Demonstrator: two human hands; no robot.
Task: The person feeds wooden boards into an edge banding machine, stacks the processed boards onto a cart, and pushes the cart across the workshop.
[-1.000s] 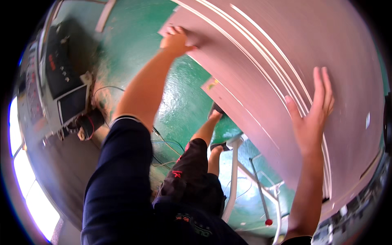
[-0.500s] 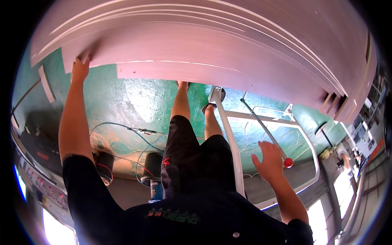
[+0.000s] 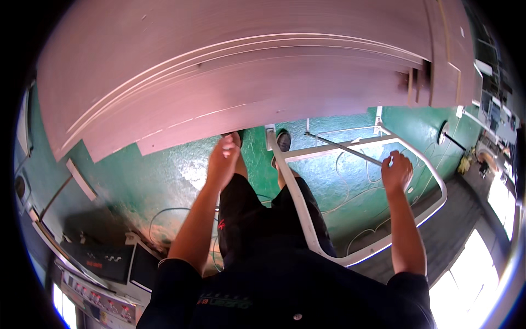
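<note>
A large pinkish panel [image 3: 230,96] with pale lines and a stepped edge spans the top of the view. Below its near edge is my left hand [image 3: 222,158], its fingers curled in with nothing visible in them. It looks apart from the panel, over my leg. On the right, my right hand [image 3: 397,172] is closed round the end of a thin metal lever [image 3: 342,147]; its fingers hide the lever's tip. The lever crosses a white tubular frame [image 3: 296,192] that stands under and in front of the panel.
Green floor [image 3: 181,170] with loose cables lies below. At left are a pale strip [image 3: 81,178], a black box [image 3: 101,262] and a control panel with red knobs [image 3: 101,299]. A round black disc [image 3: 442,133] on a rod stands at right.
My left hand has left the panel's left edge and come right to the middle. My right hand, open before, has closed on the red-knobbed lever. The view has shifted.
</note>
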